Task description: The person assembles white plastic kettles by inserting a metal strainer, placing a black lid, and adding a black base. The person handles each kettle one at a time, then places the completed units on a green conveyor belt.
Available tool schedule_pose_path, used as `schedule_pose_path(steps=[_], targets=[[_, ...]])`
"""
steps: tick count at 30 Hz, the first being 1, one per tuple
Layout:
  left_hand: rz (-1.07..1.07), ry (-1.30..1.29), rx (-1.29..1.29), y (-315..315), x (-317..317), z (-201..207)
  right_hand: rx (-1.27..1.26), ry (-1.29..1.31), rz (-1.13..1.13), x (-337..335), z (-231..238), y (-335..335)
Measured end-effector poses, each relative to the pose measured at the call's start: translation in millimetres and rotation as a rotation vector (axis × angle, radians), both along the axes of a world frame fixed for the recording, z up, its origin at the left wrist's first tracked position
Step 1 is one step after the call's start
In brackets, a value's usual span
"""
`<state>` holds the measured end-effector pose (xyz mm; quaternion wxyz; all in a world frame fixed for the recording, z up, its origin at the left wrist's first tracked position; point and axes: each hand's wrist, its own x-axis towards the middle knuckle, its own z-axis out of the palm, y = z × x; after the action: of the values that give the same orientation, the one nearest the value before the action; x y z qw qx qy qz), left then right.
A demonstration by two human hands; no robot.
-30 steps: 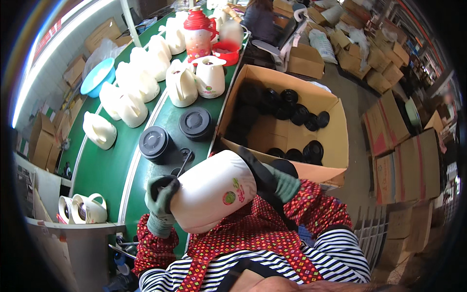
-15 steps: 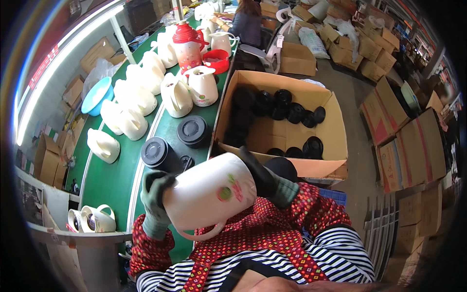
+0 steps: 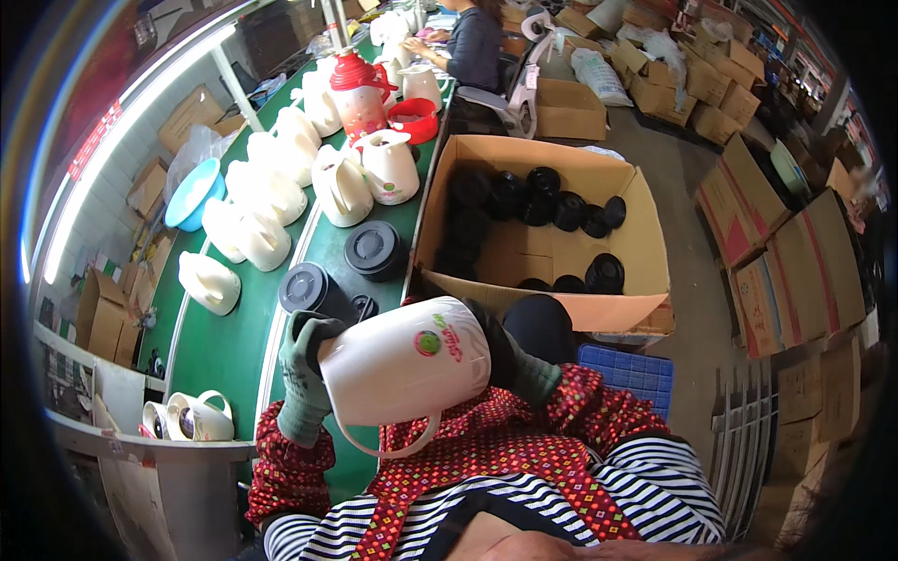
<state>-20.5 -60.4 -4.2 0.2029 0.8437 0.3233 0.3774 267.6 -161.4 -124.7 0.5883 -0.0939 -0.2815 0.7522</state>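
A cream-white thermos jug [image 3: 398,374] lies sideways in the air over my lap, its loop handle hanging toward me. A small green and pink print shows on its side near the right end. My gloved left hand [image 3: 309,369] grips the left end, thumb over the rim. At the other end my gloved right hand [image 3: 513,360] is wrapped round it, its fingers partly hidden. Just beyond my left hand, on the green bench [image 3: 229,351], stand two black round screw parts [image 3: 375,249] and a smaller black piece [image 3: 363,306].
Several white jugs [image 3: 267,238] line the bench, with a red and pink flask [image 3: 357,98] and a red basin [image 3: 414,120] behind. A blue basin [image 3: 195,192] stands left. An open carton [image 3: 547,313] of black parts is at right, near a blue crate [image 3: 625,376]. A person [image 3: 475,47] sits farther back.
The jug has turned about its length, so the print has shifted up and its handle has swung slightly right. Both hands still hold its ends. The seated person shows more fully.
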Motion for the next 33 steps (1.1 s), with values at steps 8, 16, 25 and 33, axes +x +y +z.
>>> schedule_pose_path(steps=[8,16,25,33], targets=[[-0.477,-0.892,-1.262,-61,43,-69,1.018,-1.480,-0.538,6,133,-32],[-0.381,-1.268,-1.411,-64,75,-111,1.114,-1.360,-0.576,-1,153,-18],[-0.035,-0.199,-0.715,29,-38,-125,0.227,-0.653,-0.724,-34,-13,-14],[0.177,0.716,-0.113,12,34,18,0.495,-1.298,-0.625,-30,81,4]])
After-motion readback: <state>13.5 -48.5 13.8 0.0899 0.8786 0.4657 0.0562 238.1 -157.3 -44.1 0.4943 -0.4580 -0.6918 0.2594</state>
